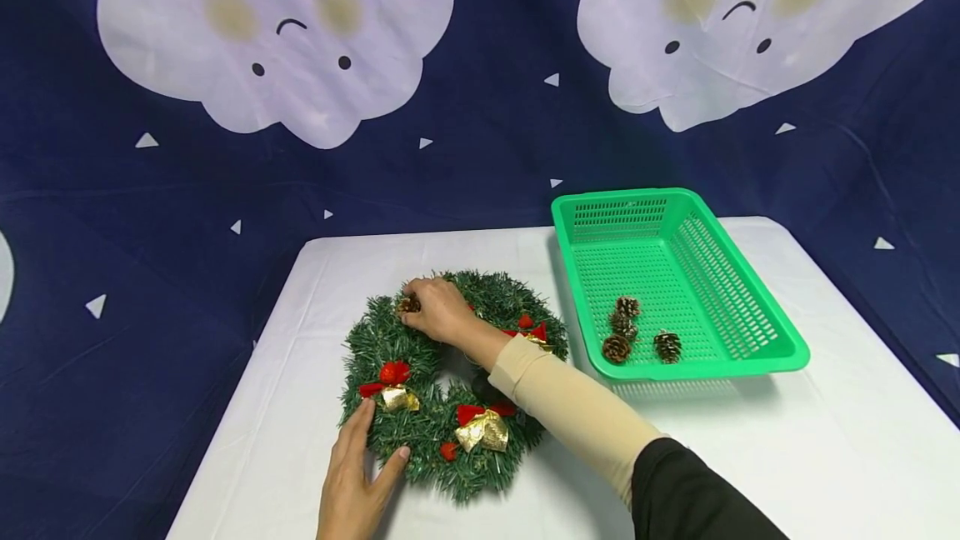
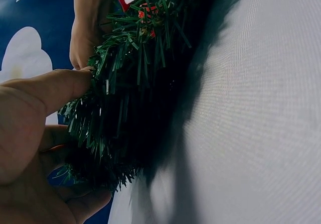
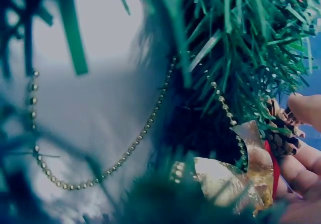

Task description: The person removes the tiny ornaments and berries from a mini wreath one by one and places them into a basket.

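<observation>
your right hand has a narrow hold on a pine cone, pinched between thumb and fingers over the far left part of the green wreath; most of the wreath lies nearer you and to the right of that grip. your left hand is nearer you than the grip, thumb and fingers spread wide at the wreath's outer edge. in the right wrist view a gold ribbon sits just beside the grip. well right of it, a green basket holds four more cones.
</observation>
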Motion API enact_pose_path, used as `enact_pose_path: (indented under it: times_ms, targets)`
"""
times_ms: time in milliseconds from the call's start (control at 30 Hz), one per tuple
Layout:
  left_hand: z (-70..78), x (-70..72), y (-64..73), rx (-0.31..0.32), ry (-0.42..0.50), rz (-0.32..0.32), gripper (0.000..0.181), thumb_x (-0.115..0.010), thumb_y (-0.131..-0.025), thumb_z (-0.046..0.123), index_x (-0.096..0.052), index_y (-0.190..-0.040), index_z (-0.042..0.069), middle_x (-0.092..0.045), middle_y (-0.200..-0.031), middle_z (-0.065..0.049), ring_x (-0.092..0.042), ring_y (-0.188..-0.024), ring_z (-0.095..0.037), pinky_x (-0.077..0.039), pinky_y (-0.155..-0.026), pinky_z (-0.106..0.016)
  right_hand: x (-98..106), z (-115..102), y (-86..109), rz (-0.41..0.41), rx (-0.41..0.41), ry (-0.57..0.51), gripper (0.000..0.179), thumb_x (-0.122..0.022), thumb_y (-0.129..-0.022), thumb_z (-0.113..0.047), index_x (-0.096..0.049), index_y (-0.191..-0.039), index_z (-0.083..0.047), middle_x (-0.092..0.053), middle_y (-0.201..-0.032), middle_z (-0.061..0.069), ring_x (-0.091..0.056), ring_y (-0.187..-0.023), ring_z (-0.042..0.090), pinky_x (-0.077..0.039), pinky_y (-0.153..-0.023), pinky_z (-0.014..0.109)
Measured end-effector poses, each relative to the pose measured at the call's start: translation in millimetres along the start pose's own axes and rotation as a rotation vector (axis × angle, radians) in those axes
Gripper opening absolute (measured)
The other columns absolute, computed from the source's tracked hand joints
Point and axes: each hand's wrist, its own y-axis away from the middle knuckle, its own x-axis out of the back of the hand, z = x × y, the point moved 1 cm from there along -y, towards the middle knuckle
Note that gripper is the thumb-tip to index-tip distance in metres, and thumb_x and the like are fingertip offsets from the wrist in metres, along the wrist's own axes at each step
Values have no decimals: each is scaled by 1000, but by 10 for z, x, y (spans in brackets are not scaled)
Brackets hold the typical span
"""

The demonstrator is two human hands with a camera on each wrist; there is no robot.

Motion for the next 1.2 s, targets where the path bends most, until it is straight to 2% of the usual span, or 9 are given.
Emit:
enact_pose_path:
  times_ms: [167, 367, 733, 967, 1200]
  targets:
    - [-8, -6, -3, -18, 1, 19, 76, -73, -82, 28, -36, -146, 11, -39, -147, -11, -39, -131, -37, -39, -98, -61, 98, -25, 12, 1, -15, -35, 42, -67, -87, -35, -59, -125, -18, -67, -116, 1, -59, -109, 21, -51, -90, 36]
    - [-17, -7, -2, -23, 11, 26, 76, -74, -81, 26, -36, -146, 11, -39, -147, -11, -39, -131, -38, -37, -99, -62, 240, -54, 44, 3, -21, -100, 45, -67, -87, -33, -58, -128, -17, -65, -120, 1, -59, -107, 20, -52, -87, 37]
    - [-9, -12, 10, -23, 8, 22, 76, -73, -82, 27, -36, -146, 11, -39, -147, -12, -39, -130, -39, -38, -98, -62, 364, -42, 158, 11, -27, -202, 46, -66, -88, -33, -56, -131, -19, -61, -128, 1, -56, -116, 21, -50, -95, 41]
    - [-1, -12, 16, -12, 13, 16, 76, -73, -82, 28, -35, -146, 11, -38, -147, -11, -38, -131, -39, -38, -98, -63, 461, -7, 246, 27, 6, -288, 47, -66, -89, -32, -55, -132, -15, -60, -128, 5, -55, -117, 24, -49, -95, 43]
    - [6, -6, 3, 0, 10, -4, 76, -72, -83, 30, -34, -147, 12, -37, -148, -11, -37, -132, -39, -37, -99, -64, 578, 21, 318, 42, -20, -349, 47, -65, -89, -34, -55, -132, -17, -59, -128, 4, -54, -120, 24, -48, -97, 44]
